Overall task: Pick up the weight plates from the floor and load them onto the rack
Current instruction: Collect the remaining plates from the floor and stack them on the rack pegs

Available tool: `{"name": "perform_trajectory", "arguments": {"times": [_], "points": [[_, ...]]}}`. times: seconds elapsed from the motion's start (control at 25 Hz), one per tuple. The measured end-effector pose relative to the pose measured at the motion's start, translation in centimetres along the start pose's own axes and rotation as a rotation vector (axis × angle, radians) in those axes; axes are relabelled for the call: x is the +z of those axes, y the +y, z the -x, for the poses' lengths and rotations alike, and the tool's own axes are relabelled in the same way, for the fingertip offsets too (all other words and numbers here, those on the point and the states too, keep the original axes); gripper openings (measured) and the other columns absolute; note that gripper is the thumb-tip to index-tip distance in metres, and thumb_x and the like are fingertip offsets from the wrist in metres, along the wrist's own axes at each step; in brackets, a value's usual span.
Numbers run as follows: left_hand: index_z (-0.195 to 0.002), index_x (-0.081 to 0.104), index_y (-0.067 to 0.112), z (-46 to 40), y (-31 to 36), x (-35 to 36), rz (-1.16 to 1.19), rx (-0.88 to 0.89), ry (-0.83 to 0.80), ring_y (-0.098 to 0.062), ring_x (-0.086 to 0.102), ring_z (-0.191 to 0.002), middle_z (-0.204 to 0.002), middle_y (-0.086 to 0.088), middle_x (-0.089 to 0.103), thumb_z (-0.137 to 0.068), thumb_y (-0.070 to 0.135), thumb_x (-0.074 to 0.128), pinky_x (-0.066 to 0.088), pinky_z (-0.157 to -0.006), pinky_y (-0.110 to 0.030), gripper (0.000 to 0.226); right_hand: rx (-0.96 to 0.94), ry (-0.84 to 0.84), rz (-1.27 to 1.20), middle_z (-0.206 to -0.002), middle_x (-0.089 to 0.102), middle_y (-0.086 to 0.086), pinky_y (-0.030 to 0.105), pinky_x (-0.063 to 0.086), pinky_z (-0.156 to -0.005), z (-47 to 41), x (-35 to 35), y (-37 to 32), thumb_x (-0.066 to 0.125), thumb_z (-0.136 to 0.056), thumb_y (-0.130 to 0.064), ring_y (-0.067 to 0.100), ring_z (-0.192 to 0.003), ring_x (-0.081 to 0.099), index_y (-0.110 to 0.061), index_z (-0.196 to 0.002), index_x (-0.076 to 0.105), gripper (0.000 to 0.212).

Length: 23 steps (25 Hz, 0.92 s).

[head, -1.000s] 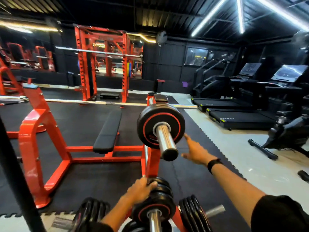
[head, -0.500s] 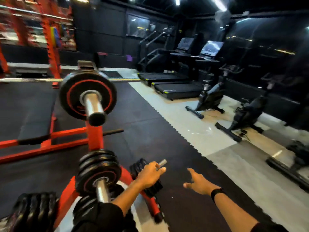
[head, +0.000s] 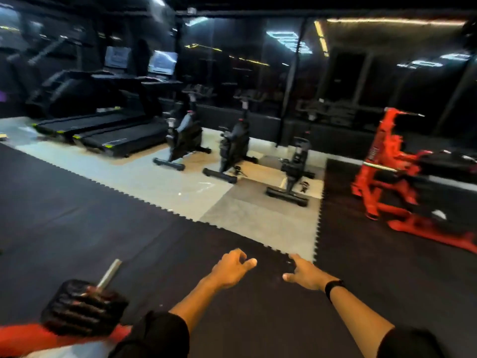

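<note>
Dark rubber mats (head: 77, 223) cover most of the gym floor in the head view, with a pale patch (head: 160, 182) of flooring beyond their jagged edge. Taking the plates (head: 82, 308) as landmark: they sit stacked on a red rack (head: 23, 337) at lower left, black discs threaded on a steel peg (head: 109, 272) whose bare end tilts up and away from them. Right of the plates, both arms reach forward over the mats. The left hand (head: 231, 270) hangs in the air with fingers loosely curled, holding nothing. The right hand (head: 304, 276), farther right and wearing a black wristband (head: 333, 288), is spread with fingers pointing down toward the mat, also empty; the two hands are near each other but apart. Far beyond the plates stand two treadmills (head: 108, 135), and to their right three exercise bikes (head: 232, 151) on the pale floor. Farthest right from the plates is a red machine (head: 387, 171). The frame is blurred, so no plates can be made out lying on the floor.
</note>
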<state>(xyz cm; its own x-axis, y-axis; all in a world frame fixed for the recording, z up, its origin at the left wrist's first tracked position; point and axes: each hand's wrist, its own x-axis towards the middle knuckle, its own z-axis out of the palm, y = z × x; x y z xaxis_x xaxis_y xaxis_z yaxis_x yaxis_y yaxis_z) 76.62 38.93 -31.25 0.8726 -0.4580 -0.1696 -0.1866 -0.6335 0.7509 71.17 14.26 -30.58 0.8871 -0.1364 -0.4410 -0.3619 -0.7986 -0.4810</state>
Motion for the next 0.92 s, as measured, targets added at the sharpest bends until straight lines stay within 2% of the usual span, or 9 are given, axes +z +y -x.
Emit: {"name": "perform_trajectory", "arguments": {"times": [0.08,0.16,0.28,0.4,0.56,0.68,0.76,0.92], "points": [[-0.112,0.055,0.018,-2.5,4.1,4.0,0.001,0.056,-0.069,-0.023,0.064,-0.095,-0.102,-0.003,0.065,-0.089,0.062,0.052,0.054,-0.087,-0.044,0.05,0.078,0.022,-0.076,-0.156,0.026,0.015,0.046,0.033,-0.113,2.6,-2.3,5.5,0.058,-0.094,-0.041,0.033,-0.144,0.026,-0.018,-0.155,0.005,0.084],[-0.102,0.054,0.017,-5.0,9.1,9.5,0.007,0.145,-0.164,-0.028,0.066,-0.092,-0.095,-0.006,0.066,-0.091,0.058,0.053,0.054,-0.085,-0.048,0.044,0.168,0.097,-0.145,-0.154,0.029,0.016,0.046,0.036,-0.111,6.1,-4.8,12.2,0.058,-0.094,-0.041,0.034,-0.141,0.031,-0.02,-0.155,0.006,0.082],[-0.104,0.059,0.011,-7.2,16.3,17.8,0.019,0.231,-0.328,-0.022,0.067,-0.087,-0.093,-0.008,0.068,-0.091,0.055,0.055,0.055,-0.084,-0.047,0.045,0.318,0.244,-0.291,-0.146,0.041,0.018,0.039,0.043,-0.102,11.7,-7.7,21.2,0.057,-0.095,-0.039,0.031,-0.127,0.048,-0.02,-0.154,0.007,0.08],[-0.105,0.06,0.008,-8.4,21.8,25.7,0.015,0.311,-0.492,-0.016,0.064,-0.075,-0.089,-0.009,0.07,-0.092,0.05,0.057,0.054,-0.073,-0.039,0.044,0.446,0.379,-0.42,-0.131,0.055,0.018,0.035,0.046,-0.095,17.1,-8.5,27.9,0.056,-0.096,-0.037,0.028,-0.113,0.058,-0.017,-0.154,0.008,0.078],[-0.104,0.059,0.008,-8.8,28.0,36.8,0.013,0.403,-0.717,-0.012,0.059,-0.065,-0.084,-0.006,0.069,-0.092,0.044,0.061,0.044,-0.052,-0.023,0.038,0.67,0.509,-0.568,-0.133,0.054,0.02,0.044,0.043,-0.104,24.0,-6.5,35.6,0.058,-0.095,-0.036,0.032,-0.121,0.054,-0.016,-0.154,0.011,0.078],[-0.106,0.06,0.008,-7.5,32.4,44.2,0.048,0.455,-0.879,-0.012,0.06,-0.065,-0.087,-0.008,0.07,-0.092,0.04,0.063,0.041,-0.046,-0.016,0.035,0.866,0.659,-0.687,-0.135,0.053,0.022,0.044,0.042,-0.105,28.5,-4.9,40.0,0.061,-0.094,-0.034,0.034,-0.123,0.053,-0.014,-0.153,0.015,0.077],[-0.109,0.06,0.007,-5.7,34.5,47.8,0.089,0.473,-0.953,-0.014,0.062,-0.069,-0.091,-0.008,0.071,-0.09,0.038,0.067,0.044,-0.051,-0.019,0.037,0.964,0.742,-0.747,-0.141,0.048,0.02,0.045,0.042,-0.106,31.1,-3.9,41.6,0.063,-0.092,-0.034,0.034,-0.127,0.05,-0.015,-0.152,0.018,0.078],[-0.12,0.058,0.008,-1.7,37.1,54.7,-0.021,0.584,-1.201,-0.025,0.067,-0.097,-0.112,-0.009,0.068,-0.086,0.041,0.07,0.051,-0.078,-0.035,0.049,1.151,0.907,-0.881,-0.144,0.046,0.02,0.037,0.038,-0.106,36.3,-0.3,43.0,0.065,-0.091,-0.028,0.032,-0.131,0.048,-0.01,-0.15,0.024,0.074]]}}
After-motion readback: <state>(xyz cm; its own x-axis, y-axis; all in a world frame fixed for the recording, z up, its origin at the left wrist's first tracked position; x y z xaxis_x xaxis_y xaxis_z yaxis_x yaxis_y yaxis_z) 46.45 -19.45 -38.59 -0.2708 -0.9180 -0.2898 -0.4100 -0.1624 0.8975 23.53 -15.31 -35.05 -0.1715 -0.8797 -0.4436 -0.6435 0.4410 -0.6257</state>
